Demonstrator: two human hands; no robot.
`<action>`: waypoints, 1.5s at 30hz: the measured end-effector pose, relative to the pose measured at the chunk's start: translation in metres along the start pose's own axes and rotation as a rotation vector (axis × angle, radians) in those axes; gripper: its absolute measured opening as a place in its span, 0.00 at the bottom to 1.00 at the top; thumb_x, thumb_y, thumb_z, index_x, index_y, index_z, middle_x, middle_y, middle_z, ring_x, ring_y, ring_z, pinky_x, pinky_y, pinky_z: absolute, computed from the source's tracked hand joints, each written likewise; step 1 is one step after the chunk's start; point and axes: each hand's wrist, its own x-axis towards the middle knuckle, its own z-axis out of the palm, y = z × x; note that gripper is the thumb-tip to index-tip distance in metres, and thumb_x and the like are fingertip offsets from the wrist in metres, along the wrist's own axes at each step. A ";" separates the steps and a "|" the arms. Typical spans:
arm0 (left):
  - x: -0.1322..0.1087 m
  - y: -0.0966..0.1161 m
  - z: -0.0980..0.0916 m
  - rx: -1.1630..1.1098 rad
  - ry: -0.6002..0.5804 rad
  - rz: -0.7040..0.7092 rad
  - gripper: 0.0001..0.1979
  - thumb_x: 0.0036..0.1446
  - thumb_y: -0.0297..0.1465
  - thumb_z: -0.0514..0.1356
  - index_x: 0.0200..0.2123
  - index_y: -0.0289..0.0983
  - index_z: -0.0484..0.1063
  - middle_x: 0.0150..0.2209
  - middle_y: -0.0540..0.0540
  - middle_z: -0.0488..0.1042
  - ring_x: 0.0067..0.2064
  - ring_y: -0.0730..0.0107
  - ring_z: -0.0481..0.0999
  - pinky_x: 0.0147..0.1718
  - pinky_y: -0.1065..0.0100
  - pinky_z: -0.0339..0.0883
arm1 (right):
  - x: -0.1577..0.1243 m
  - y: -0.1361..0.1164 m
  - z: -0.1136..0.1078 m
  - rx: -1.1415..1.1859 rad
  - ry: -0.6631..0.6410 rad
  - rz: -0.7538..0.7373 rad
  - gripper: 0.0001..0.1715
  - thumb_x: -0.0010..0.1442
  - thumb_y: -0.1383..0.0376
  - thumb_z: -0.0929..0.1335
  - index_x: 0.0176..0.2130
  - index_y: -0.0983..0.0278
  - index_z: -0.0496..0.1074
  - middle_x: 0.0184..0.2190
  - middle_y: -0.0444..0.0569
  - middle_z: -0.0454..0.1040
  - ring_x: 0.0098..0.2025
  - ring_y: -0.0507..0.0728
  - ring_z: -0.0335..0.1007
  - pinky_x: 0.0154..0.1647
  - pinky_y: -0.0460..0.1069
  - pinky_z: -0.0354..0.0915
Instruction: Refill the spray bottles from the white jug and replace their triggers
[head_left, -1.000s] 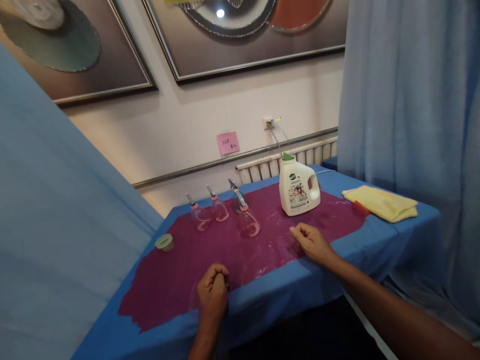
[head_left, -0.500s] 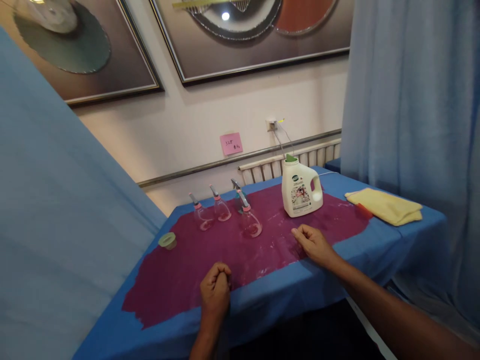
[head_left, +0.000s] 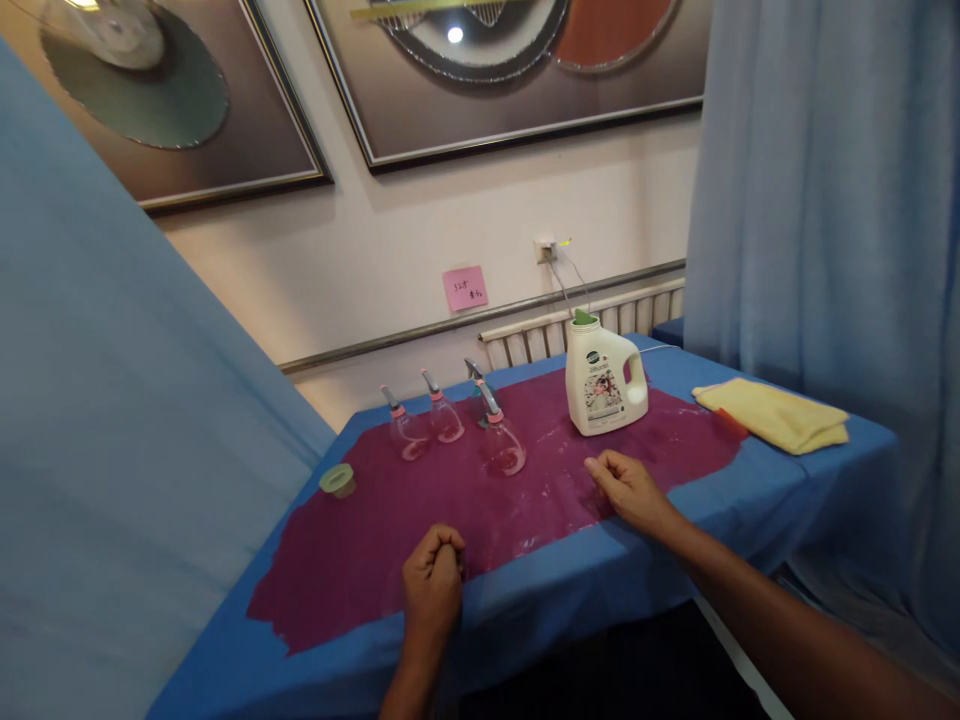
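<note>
Head view: I had both hands at the near side of the bench (head_left: pixel 540 605). Left hand (head_left: pixel 433 580) sat left of centre, grip folded into a fist. Right hand (head_left: pixel 630 492) was farther right and a bit farther out, grip also curled in tight. I couldn't tell whether either palm hid anything, or whether the fists touched the surface.

White jug (head_left: pixel 609 390) stood upright on the purple sheet (head_left: pixel 367 560), just beyond the right hand but apart from it, handle on its right, green spout (head_left: pixel 583 318) at its mouth. Left of the jug I had the nearest clear bottle (head_left: pixel 504 448), pink collar, grey trigger. A teal bottle (head_left: pixel 484 388) was partly hidden behind it. Two more clear bottles stood farther left: one at the group's left end (head_left: pixel 409 437), one between (head_left: pixel 448 422).

Pale green cap (head_left: pixel 337 481) was at the sheet's left edge, well apart from the left hand. Yellow cloth (head_left: pixel 780 415) lay folded at the right end. Pink note (head_left: pixel 465 288) was on the far wall.
</note>
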 end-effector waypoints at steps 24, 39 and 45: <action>-0.002 0.005 0.002 0.009 -0.010 0.006 0.07 0.51 0.38 0.61 0.27 0.42 0.72 0.20 0.54 0.66 0.22 0.70 0.65 0.24 0.71 0.59 | -0.001 -0.002 0.000 0.000 -0.018 0.005 0.41 0.68 0.27 0.68 0.27 0.56 0.64 0.22 0.41 0.63 0.25 0.54 0.56 0.28 0.51 0.57; 0.000 0.000 0.000 0.001 -0.015 0.011 0.08 0.51 0.39 0.61 0.27 0.42 0.71 0.20 0.54 0.65 0.22 0.69 0.64 0.23 0.71 0.58 | 0.000 0.001 0.000 -0.005 -0.014 -0.001 0.40 0.69 0.28 0.68 0.28 0.56 0.64 0.22 0.40 0.62 0.26 0.54 0.55 0.29 0.52 0.56; 0.000 0.002 0.000 0.004 -0.014 0.025 0.08 0.52 0.38 0.61 0.26 0.42 0.72 0.20 0.54 0.66 0.23 0.70 0.65 0.24 0.71 0.59 | 0.000 0.001 0.000 -0.003 -0.013 -0.006 0.40 0.69 0.28 0.68 0.27 0.57 0.64 0.22 0.40 0.62 0.26 0.54 0.56 0.30 0.51 0.56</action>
